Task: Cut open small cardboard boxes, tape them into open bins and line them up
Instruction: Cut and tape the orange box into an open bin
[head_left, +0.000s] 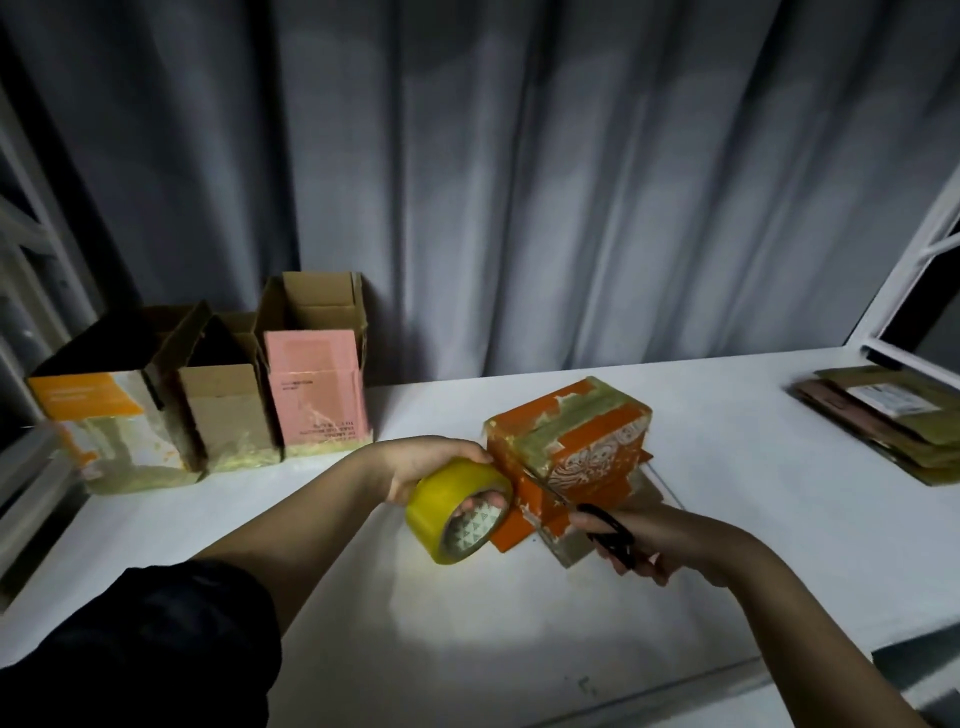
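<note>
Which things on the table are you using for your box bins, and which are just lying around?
For the job:
orange box
yellow tape roll, held in the left hand
black scissors, held in the right hand
three finished bins, lined up by the curtain

Just lying about:
stack of flattened cardboard at the far right

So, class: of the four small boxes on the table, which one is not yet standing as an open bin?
The orange box by the hands: it lies closed, top taped, while the three at the left stand open.
</note>
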